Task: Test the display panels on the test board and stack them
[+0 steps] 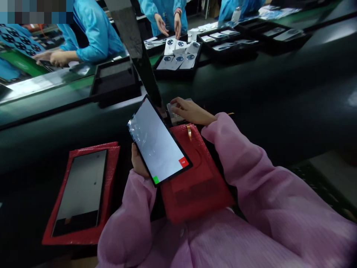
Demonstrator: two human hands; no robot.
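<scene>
My left hand (138,163) is closed on the lower left edge of a tablet screen (158,143), its fingers mostly hidden behind it. The screen is tilted and lit white, with a small red box and a green box in its lower corners. Clear film or glare shows along its left edge. My right hand (192,111) rests with fingers stretched out over a small pale, see-through device (174,115) beyond the screen; whether it presses on it I cannot tell. Below lies a red bubble-wrap pouch (195,182), partly under the screen, with an orange flex cable (189,132) at its top.
At left, an unlit display panel (83,182) lies on another red pouch (111,167). A dark post (136,44) rises beyond the screen. Across the bench stand black trays (115,80), one with white cards (178,61). Co-workers in blue sleeves (96,31) work at the far side.
</scene>
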